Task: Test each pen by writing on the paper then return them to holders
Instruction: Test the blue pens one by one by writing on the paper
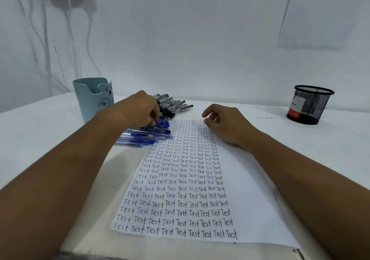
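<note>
Left hand [141, 108], fingers curled, reaches into the heap of blue and black capped pens [158, 125] at frame centre; whether it grips one cannot be told. Right hand [225, 124] rests loosely curled, holding nothing, on the white paper sheet [250, 189] covered in "Test". Pale blue bear holder [93, 99] stands left, black mesh holder [310, 104] right, on the white bench [40, 131].

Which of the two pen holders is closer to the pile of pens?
The light blue bear-face cup at the left, right beside the pen pile. The black mesh holder stands far off at the right, past the paper.

two holders [94, 97], one paper [250, 189], two hands [140, 107]
</note>
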